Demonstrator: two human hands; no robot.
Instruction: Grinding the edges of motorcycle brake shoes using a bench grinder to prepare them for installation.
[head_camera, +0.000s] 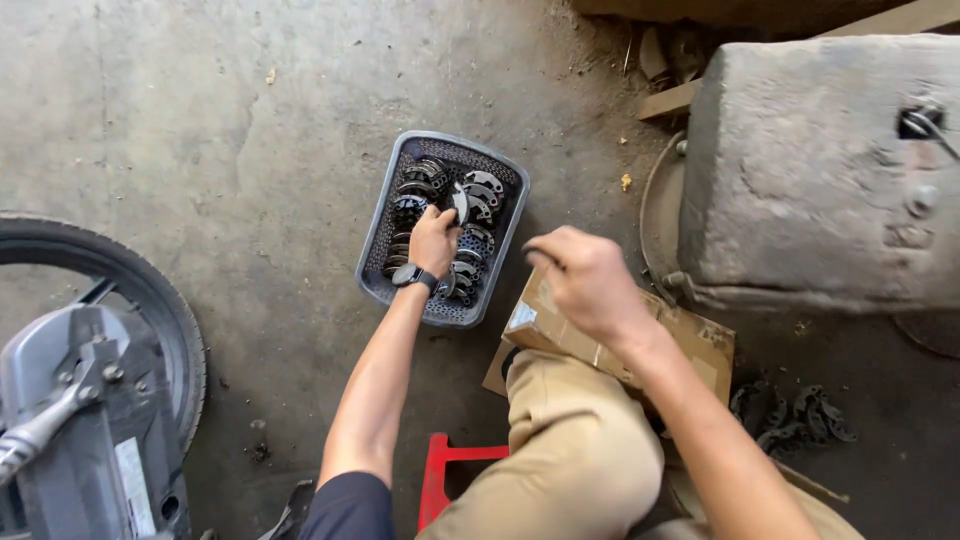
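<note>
Grey metal brake shoes (470, 205), a whole bunch of curved ones, are piled in a dark plastic basket (385, 215) sitting on the concrete floor (250, 120). We've got our left hand (432, 240) down in that basket, fingers closed around one shoe that sticks up just above the knuckles, black wristwatch (412, 277) on the wrist. Our right hand (590, 280) hovers just to the right of the basket, over a beat-up cardboard box (700, 345), fingers curled in loosely; can't really tell if it's got anything in it. The box rests right by our knee in tan trousers (570, 440). More dark shoes lie in a small heap (790, 410) on the floor further right. Beyond that there's a big grimy concrete block (810, 160), and way over on the left a motorbike tyre (150, 300). A red stool (440, 470) peeks out under us.
</note>
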